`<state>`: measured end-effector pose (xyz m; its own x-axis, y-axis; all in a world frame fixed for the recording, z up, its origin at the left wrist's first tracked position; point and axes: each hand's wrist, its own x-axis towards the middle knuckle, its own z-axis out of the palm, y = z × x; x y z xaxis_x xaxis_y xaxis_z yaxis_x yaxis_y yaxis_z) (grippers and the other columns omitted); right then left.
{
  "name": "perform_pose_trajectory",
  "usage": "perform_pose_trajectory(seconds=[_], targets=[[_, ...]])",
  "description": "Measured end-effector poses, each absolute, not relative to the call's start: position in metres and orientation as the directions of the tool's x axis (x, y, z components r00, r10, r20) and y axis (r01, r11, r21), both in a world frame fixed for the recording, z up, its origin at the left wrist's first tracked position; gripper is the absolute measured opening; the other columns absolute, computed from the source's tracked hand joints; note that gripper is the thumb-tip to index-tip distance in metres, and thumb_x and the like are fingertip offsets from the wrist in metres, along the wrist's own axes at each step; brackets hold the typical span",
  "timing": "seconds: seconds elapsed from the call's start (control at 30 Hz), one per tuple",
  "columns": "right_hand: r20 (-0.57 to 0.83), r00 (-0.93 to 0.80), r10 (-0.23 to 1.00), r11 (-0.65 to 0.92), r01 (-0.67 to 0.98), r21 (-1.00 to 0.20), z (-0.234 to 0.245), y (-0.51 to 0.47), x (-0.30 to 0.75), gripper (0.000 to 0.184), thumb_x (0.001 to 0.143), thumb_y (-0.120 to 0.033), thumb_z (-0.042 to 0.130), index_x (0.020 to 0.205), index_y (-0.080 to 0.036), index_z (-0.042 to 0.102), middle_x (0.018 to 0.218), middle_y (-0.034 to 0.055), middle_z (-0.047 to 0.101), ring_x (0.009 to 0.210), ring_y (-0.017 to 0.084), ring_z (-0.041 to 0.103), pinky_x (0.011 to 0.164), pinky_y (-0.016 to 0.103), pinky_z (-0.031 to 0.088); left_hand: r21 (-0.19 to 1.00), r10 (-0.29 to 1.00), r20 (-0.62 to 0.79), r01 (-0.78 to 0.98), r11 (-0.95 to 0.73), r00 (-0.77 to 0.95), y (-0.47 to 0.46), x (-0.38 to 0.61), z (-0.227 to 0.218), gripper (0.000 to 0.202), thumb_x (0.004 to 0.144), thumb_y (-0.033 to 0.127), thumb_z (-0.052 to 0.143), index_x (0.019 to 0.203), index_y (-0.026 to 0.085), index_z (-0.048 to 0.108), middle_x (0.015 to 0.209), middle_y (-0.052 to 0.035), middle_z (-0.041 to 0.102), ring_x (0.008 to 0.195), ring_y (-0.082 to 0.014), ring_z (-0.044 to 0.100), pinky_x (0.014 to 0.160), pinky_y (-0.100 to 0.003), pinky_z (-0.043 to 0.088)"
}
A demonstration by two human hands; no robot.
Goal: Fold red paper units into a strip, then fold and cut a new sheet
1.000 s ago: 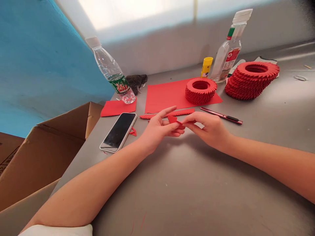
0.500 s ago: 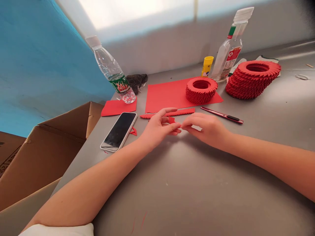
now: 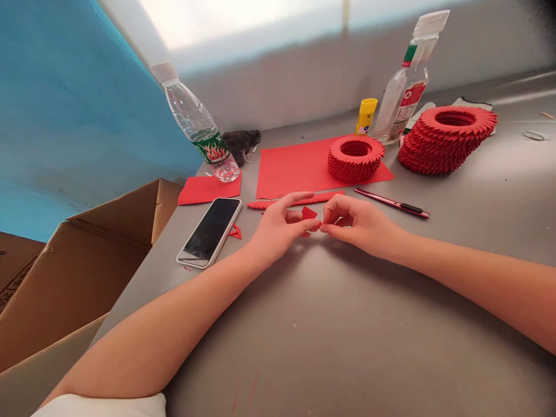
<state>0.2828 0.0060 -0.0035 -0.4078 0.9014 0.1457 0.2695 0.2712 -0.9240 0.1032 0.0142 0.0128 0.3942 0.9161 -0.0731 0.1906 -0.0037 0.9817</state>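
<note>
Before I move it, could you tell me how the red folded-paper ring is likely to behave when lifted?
The red folded-paper ring is probably light for its size, being paper. Its many stacked folds may loosen if squeezed, so it seems fragile. Lying flat on the red paper sheet, it looks unlikely to roll.

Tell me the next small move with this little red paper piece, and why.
Probably pinch the small red paper piece flat along its fold: your left hand and right hand both hold it, and it looks open, unlike the tight wedges in the red folded-paper ring nearby.
</note>
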Motion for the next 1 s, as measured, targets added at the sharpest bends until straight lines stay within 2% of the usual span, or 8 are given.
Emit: perform_pose_trajectory(seconds=[0.2, 0.37, 0.47, 0.53, 0.63, 0.73, 1.0], targets=[[0.142, -0.477, 0.867, 0.349, 0.380, -0.857, -0.0050, 0.0040, 0.2831, 0.011, 0.079, -0.027, 0.052, 0.087, -0.023, 0.045, 0.068, -0.0036, 0.058, 0.059, 0.011, 0.053, 0.054, 0.024, 0.040, 0.977, 0.890, -0.034, 0.204, -0.067, 0.454, 0.0140, 0.1019, 0.0124, 0.034, 0.073, 0.019, 0.063, 0.105, 0.019, 0.053, 0.069, 0.0007, 0.063, 0.067, -0.0137, 0.062, 0.067, -0.027, 0.049], [0.189, -0.449, 0.873, 0.405, 0.454, -0.794, 0.0018, 0.0047, 0.2870, 0.025, 0.082, -0.035, 0.050, 0.104, -0.023, 0.048, 0.074, -0.0006, 0.064, 0.064, 0.013, 0.057, 0.055, 0.025, 0.041, 0.989, 0.853, -0.059, 0.147, -0.021, 0.518, 0.0116, 0.1029, 0.0133, 0.045, 0.072, 0.015, 0.063, 0.114, 0.020, 0.048, 0.065, 0.0027, 0.062, 0.069, -0.0141, 0.063, 0.070, -0.029, 0.050], [0.287, -0.448, 0.847, 0.485, 0.431, -0.761, 0.0026, 0.0046, 0.2861, 0.016, 0.083, -0.030, 0.048, 0.093, -0.022, 0.058, 0.084, 0.0009, 0.065, 0.070, 0.013, 0.058, 0.059, 0.025, 0.043, 0.993, 0.824, -0.071, 0.116, 0.007, 0.562, 0.0088, 0.1052, 0.0129, 0.051, 0.073, 0.013, 0.061, 0.121, 0.022, 0.043, 0.069, 0.0019, 0.063, 0.071, -0.0142, 0.063, 0.070, -0.027, 0.050], [0.357, -0.465, 0.811, 0.558, 0.428, -0.711, 0.0010, 0.0041, 0.2848, 0.013, 0.082, -0.024, 0.048, 0.084, -0.021, 0.061, 0.083, 0.0003, 0.066, 0.069, 0.012, 0.057, 0.061, 0.025, 0.044, 0.994, 0.814, -0.064, 0.112, -0.001, 0.578, 0.0072, 0.1062, 0.0127, 0.050, 0.074, 0.013, 0.060, 0.120, 0.022, 0.044, 0.072, 0.0010, 0.064, 0.072, -0.0139, 0.063, 0.068, -0.025, 0.050], [0.474, -0.444, 0.760, 0.649, 0.489, -0.582, -0.0024, 0.0035, 0.2843, 0.013, 0.081, -0.019, 0.049, 0.080, -0.021, 0.062, 0.077, 0.0004, 0.066, 0.065, 0.013, 0.056, 0.059, 0.026, 0.043, 0.992, 0.808, -0.046, 0.123, -0.033, 0.588, 0.0057, 0.1064, 0.0122, 0.048, 0.074, 0.014, 0.061, 0.119, 0.021, 0.045, 0.071, 0.0005, 0.064, 0.070, -0.0142, 0.063, 0.069, -0.025, 0.050], [0.578, -0.480, 0.660, 0.742, 0.535, -0.404, -0.0050, 0.0037, 0.2862, 0.015, 0.082, -0.018, 0.048, 0.078, -0.020, 0.063, 0.075, 0.0028, 0.065, 0.067, 0.014, 0.056, 0.061, 0.027, 0.043, 0.991, 0.815, -0.029, 0.123, -0.052, 0.579, 0.0052, 0.1061, 0.0112, 0.049, 0.075, 0.016, 0.061, 0.121, 0.022, 0.045, 0.074, -0.0010, 0.065, 0.074, -0.0163, 0.064, 0.071, -0.028, 0.051], [0.642, -0.615, 0.458, 0.832, 0.551, -0.066, -0.0062, 0.0052, 0.2900, 0.019, 0.083, -0.017, 0.046, 0.090, -0.020, 0.063, 0.087, 0.0047, 0.067, 0.074, 0.016, 0.058, 0.066, 0.029, 0.045, 0.997, 0.830, 0.025, 0.051, -0.064, 0.557, 0.0084, 0.1054, 0.0101, 0.049, 0.075, 0.017, 0.063, 0.121, 0.021, 0.045, 0.077, -0.0011, 0.066, 0.078, -0.0153, 0.064, 0.077, -0.030, 0.051]])
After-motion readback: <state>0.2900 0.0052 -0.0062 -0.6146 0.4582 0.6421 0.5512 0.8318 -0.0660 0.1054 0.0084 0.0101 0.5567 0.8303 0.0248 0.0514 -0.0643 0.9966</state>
